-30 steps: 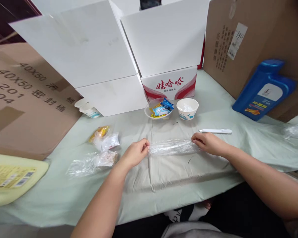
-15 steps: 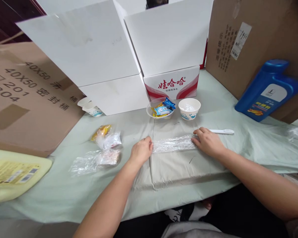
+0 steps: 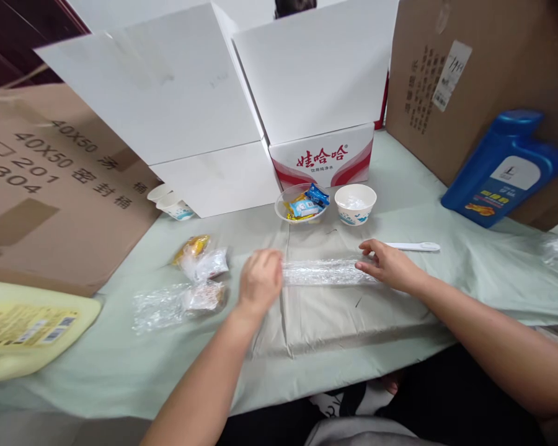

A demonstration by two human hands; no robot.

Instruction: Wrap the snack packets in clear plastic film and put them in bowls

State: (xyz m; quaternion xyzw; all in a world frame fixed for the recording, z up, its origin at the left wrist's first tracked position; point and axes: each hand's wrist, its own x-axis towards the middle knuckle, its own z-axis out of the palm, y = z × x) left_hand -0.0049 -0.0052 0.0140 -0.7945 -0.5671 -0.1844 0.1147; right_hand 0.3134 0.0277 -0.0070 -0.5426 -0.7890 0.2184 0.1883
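Observation:
A clear, crinkled plastic bag (image 3: pixel 323 272) lies flattened into a long strip on the cloth in front of me. My left hand (image 3: pixel 260 280), slightly blurred, is closed at the strip's left end, fingertips pinched together. Over the right end rests my right hand (image 3: pixel 388 266), its thumb and fingers apart, the thumb close to the plastic. Just beyond the right hand is a white plastic handle (image 3: pixel 413 246). Left of my left hand sit small plastic-wrapped packets, one on clear film (image 3: pixel 202 296) and one with yellow contents (image 3: pixel 191 249).
A clear bowl of wrapped snacks (image 3: pixel 302 207) and a paper cup (image 3: pixel 356 204) stand at the back. White boxes (image 3: pixel 325 80) rise behind them. Cardboard cartons (image 3: pixel 51 186), a blue bottle (image 3: pixel 502 170) and a pale yellow jug (image 3: pixel 32 331) flank the table.
My left hand has shifted slightly up and left at the bag's end. The right hand's fingers have lifted and spread off the plastic.

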